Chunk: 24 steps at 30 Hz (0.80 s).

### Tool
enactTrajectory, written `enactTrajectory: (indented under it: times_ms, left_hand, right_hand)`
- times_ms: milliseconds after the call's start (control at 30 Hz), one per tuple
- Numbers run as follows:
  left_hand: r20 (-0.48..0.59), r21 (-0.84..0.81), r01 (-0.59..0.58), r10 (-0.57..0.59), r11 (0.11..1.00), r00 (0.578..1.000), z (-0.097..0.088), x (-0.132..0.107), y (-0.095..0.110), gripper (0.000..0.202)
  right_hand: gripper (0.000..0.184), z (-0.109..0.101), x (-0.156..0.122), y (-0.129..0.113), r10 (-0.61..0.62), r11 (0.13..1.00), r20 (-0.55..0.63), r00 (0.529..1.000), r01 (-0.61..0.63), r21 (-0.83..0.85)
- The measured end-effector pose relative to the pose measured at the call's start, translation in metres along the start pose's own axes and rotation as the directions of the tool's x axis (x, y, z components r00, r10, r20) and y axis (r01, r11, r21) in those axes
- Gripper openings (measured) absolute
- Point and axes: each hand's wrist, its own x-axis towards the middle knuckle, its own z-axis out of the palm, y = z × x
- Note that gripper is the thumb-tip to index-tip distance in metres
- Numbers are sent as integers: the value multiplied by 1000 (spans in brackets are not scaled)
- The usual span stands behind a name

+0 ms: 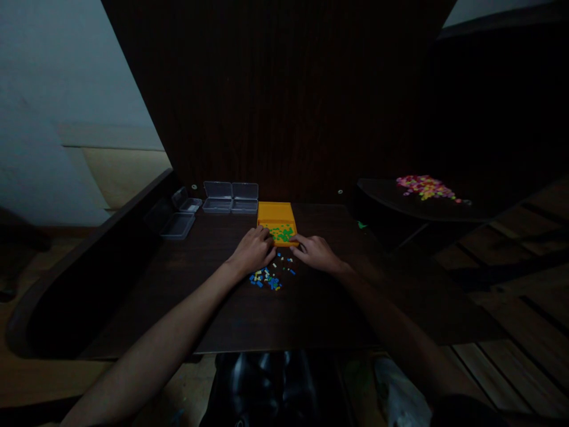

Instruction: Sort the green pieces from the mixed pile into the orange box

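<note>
An open orange case lies on the dark table, its tray holding several green beads. My left hand rests knuckles-up beside the tray's near left corner, fingers curled together. My right hand lies at the near right corner with fingers bent toward the tray. Between and just in front of both hands is a small scatter of blue, yellow and white beads. What the fingertips pinch, if anything, is too small and dark to see.
Two clear plastic boxes stand open behind the orange case, and two more lie at the left. A heap of pink and yellow beads sits on a dark side shelf at the right. One green bead lies apart.
</note>
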Motion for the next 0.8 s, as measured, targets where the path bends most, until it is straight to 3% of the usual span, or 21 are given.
enactTrajectory:
  times_ms: [800]
  left_hand:
    - [-11,-58,1,-2,998,1000,3,-1,-4,21]
  right_hand:
    - [35,0,0,0,-12,1000,-1,1000,12,-14]
